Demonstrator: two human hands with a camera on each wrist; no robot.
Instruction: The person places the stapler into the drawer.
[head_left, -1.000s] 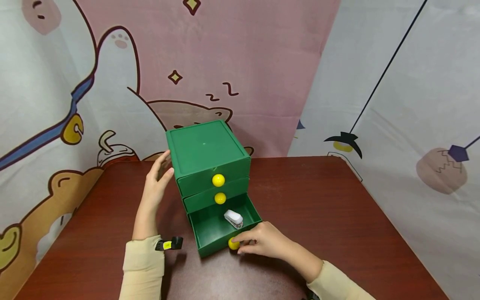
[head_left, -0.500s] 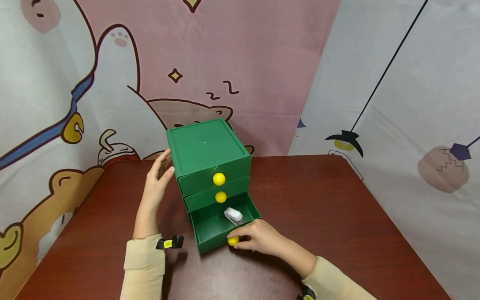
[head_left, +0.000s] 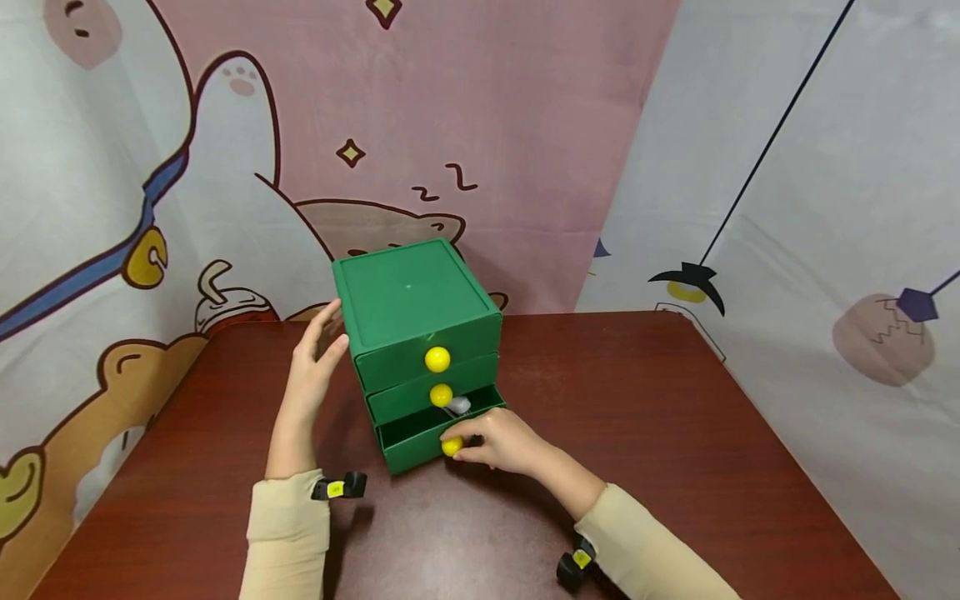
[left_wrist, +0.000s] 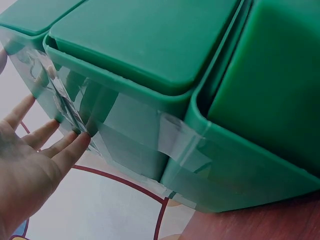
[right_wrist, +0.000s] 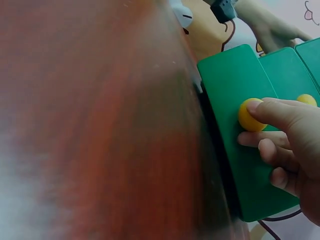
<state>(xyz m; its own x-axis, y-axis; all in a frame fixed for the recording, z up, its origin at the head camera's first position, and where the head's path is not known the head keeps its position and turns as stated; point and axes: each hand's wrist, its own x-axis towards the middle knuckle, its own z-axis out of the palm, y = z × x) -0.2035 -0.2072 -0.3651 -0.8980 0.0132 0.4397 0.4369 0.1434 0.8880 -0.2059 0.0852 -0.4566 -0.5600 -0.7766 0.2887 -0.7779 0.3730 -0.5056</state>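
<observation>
A green chest of drawers (head_left: 412, 292) with yellow ball knobs stands on the table. Its bottom drawer (head_left: 408, 454) is partly pulled out. Thumb and fingers of my right hand (head_left: 506, 440) pinch that drawer's yellow knob (right_wrist: 248, 120). Inside the drawer a small white stapler (head_left: 459, 406) shows in part, overlapped by the middle knob (head_left: 441, 395). My left hand (head_left: 311, 362) is at the chest's left side, fingers extended. In the left wrist view its fingertips are right at the side wall, which has clear tape (left_wrist: 175, 132) stuck over it.
The brown table (head_left: 637, 433) extends around the chest. A cartoon-printed cloth (head_left: 540, 167) hangs behind its back edge. Both wrists wear black bands, the left band (head_left: 339, 487) near the chest's left front.
The bottom drawer has slid inward with my right hand on its knob, and the stapler has moved back with it under the middle drawer. My left hand stays in place.
</observation>
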